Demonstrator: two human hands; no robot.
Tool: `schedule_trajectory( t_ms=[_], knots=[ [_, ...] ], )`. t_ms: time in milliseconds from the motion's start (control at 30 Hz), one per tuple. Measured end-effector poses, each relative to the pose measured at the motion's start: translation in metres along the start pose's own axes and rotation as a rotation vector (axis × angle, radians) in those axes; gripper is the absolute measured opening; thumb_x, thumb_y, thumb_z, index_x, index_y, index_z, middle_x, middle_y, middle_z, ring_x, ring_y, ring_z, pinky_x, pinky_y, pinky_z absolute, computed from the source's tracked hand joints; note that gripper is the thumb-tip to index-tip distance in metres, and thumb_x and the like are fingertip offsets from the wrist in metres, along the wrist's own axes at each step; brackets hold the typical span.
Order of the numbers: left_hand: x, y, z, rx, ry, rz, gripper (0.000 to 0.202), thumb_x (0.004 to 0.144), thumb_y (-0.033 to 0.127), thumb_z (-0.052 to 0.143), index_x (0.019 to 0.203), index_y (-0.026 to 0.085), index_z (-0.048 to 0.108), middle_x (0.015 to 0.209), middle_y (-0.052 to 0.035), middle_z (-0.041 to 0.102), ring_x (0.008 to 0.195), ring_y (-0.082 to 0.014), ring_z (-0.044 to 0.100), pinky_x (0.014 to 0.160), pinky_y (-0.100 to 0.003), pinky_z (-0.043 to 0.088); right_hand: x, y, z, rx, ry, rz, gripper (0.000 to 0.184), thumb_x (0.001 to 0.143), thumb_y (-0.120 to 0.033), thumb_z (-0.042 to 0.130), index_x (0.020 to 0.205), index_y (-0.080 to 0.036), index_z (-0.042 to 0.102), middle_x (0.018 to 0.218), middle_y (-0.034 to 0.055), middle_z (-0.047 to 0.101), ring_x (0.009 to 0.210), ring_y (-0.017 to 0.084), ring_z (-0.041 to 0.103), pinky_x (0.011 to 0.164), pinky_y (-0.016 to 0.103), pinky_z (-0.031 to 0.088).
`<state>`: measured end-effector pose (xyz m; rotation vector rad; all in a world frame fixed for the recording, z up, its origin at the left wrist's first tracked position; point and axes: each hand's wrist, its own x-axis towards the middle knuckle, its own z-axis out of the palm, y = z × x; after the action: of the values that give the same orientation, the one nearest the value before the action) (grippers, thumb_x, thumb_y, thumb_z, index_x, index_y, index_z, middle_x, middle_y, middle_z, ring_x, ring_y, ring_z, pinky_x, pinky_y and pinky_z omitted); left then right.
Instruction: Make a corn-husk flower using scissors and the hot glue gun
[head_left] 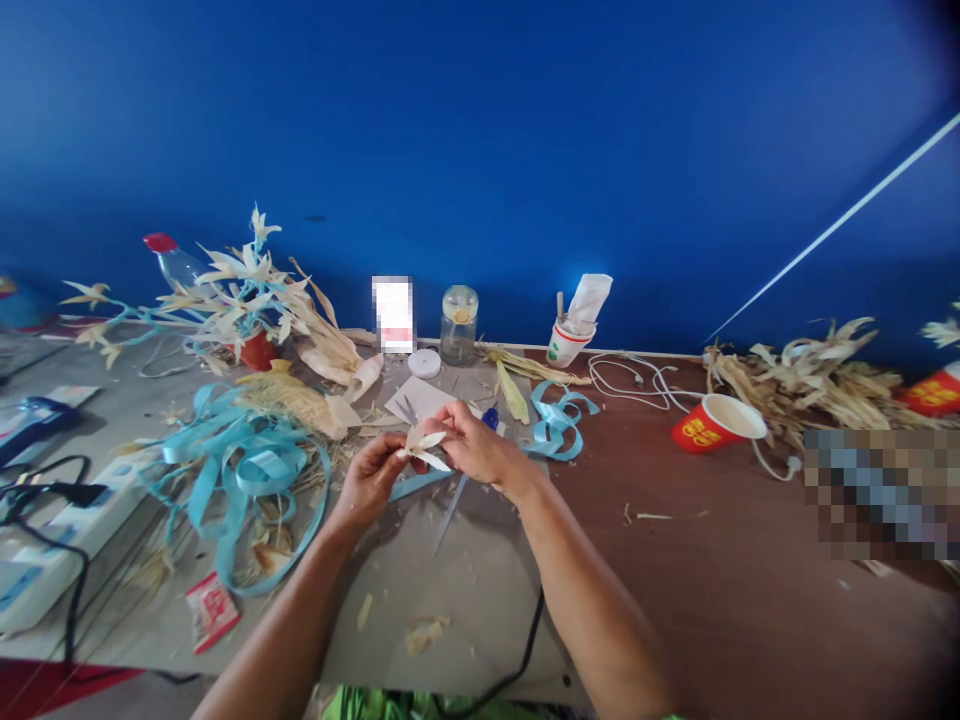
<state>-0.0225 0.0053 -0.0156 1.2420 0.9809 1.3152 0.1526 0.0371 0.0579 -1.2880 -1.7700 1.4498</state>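
A small pale flower of dried corn husk [426,450] is pinched between both my hands, its pointed petals spread toward the lower right. My left hand [373,475] grips it at the base from the left. Fingers of my right hand [480,447] close on its petals from the right. Just beyond the hands lies a white card [421,396], with a blue handle [490,417] of some tool showing beside my right hand. A strip of light blue ribbon [416,484] passes beneath the hands. The flower's base is partly hidden by my fingers.
Loops of blue ribbon [262,470] and a branch of husk flowers [251,265] occupy the left, near a power strip [71,540]. Behind stand a glass jar [459,335] and a tilted white cup [568,345]. To the right are a red paper cup [716,425] and dried husks [810,370].
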Motion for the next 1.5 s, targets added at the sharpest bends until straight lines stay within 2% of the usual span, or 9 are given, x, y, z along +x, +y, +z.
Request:
schedule_trajectory(
  t_ms=[133, 267, 400, 533, 667, 833, 1000, 1267, 1500],
  knots=[
    [0.0, 0.0, -0.001, -0.005, 0.039, -0.02, 0.023, 0.072, 0.038, 0.064, 0.082, 0.017, 0.059, 0.065, -0.0012, 0.063, 0.063, -0.0155, 0.059, 0.067, -0.03, 0.045, 0.001, -0.002, 0.003, 0.342, -0.056, 0.04, 0.011, 0.082, -0.032, 0.041, 0.078, -0.022, 0.038, 0.054, -0.0078, 0.036, 0.043, 0.008, 0.036, 0.047, 0.022, 0.028],
    [0.0, 0.002, -0.001, -0.036, 0.063, -0.004, 0.022, 0.072, 0.038, 0.064, 0.08, 0.018, 0.059, 0.066, -0.001, 0.064, 0.06, -0.0145, 0.057, 0.063, -0.028, 0.044, 0.004, -0.001, 0.006, 0.566, -0.083, 0.039, 0.008, 0.073, -0.02, 0.046, 0.074, -0.021, 0.038, 0.054, -0.0091, 0.035, 0.041, 0.006, 0.035, 0.045, 0.02, 0.026],
    [0.0, 0.002, -0.001, -0.056, 0.088, 0.004, 0.023, 0.071, 0.038, 0.065, 0.078, 0.017, 0.059, 0.065, -0.0011, 0.064, 0.059, -0.0141, 0.057, 0.062, -0.028, 0.044, 0.003, 0.001, 0.006, 0.488, -0.071, -0.003, 0.012, 0.071, -0.02, 0.051, 0.083, -0.019, 0.047, 0.061, -0.0071, 0.045, 0.043, 0.005, 0.036, 0.044, 0.019, 0.025],
    [0.0, 0.002, -0.001, -0.127, 0.07, 0.017, 0.021, 0.071, 0.035, 0.065, 0.081, 0.017, 0.058, 0.065, -0.001, 0.063, 0.059, -0.0139, 0.057, 0.063, -0.029, 0.045, 0.002, 0.002, 0.006, 0.321, -0.161, -0.093, 0.014, 0.077, -0.023, 0.048, 0.085, -0.017, 0.057, 0.06, -0.0041, 0.049, 0.046, 0.006, 0.035, 0.047, 0.019, 0.026],
    [0.0, 0.003, -0.001, -0.089, 0.057, 0.015, 0.023, 0.072, 0.036, 0.065, 0.08, 0.016, 0.058, 0.063, -0.0014, 0.062, 0.058, -0.014, 0.056, 0.062, -0.029, 0.044, -0.001, 0.0, 0.004, 0.085, -0.136, -0.194, 0.022, 0.081, -0.033, 0.049, 0.072, -0.016, 0.06, 0.057, -0.0037, 0.047, 0.051, 0.007, 0.035, 0.05, 0.02, 0.027],
    [-0.001, 0.002, 0.0, -0.026, 0.043, 0.015, 0.022, 0.074, 0.036, 0.063, 0.081, 0.016, 0.058, 0.06, -0.0004, 0.059, 0.058, -0.0135, 0.055, 0.061, -0.028, 0.042, -0.007, -0.006, 0.0, -0.103, -0.073, -0.253, 0.034, 0.084, -0.042, 0.046, 0.071, -0.016, 0.063, 0.057, -0.0032, 0.047, 0.054, 0.009, 0.036, 0.052, 0.02, 0.027],
    [-0.002, 0.0, -0.001, -0.015, 0.044, -0.01, 0.026, 0.072, 0.039, 0.063, 0.082, 0.016, 0.057, 0.062, -0.0007, 0.06, 0.06, -0.0146, 0.055, 0.064, -0.03, 0.044, -0.008, -0.005, 0.003, -0.244, -0.009, -0.246, 0.045, 0.085, -0.048, 0.043, 0.061, -0.014, 0.06, 0.049, -0.0045, 0.033, 0.048, 0.008, 0.029, 0.049, 0.021, 0.022],
    [-0.001, 0.002, -0.001, -0.022, -0.007, 0.047, 0.021, 0.074, 0.035, 0.064, 0.08, 0.016, 0.06, 0.068, -0.0014, 0.06, 0.059, -0.0125, 0.055, 0.06, -0.026, 0.042, -0.004, -0.008, 0.001, -0.129, -0.132, -0.11, 0.044, 0.081, -0.049, 0.046, 0.061, -0.013, 0.062, 0.051, -0.0028, 0.045, 0.05, 0.008, 0.034, 0.048, 0.022, 0.024],
    [-0.002, 0.003, -0.003, -0.059, -0.048, 0.048, 0.018, 0.072, 0.034, 0.066, 0.077, 0.016, 0.061, 0.069, -0.0022, 0.059, 0.06, -0.0135, 0.056, 0.06, -0.028, 0.044, -0.002, -0.003, 0.003, 0.125, -0.202, -0.012, 0.042, 0.075, -0.051, 0.053, 0.052, -0.015, 0.051, 0.044, -0.0054, 0.039, 0.043, 0.006, 0.028, 0.044, 0.022, 0.021]
  ],
)
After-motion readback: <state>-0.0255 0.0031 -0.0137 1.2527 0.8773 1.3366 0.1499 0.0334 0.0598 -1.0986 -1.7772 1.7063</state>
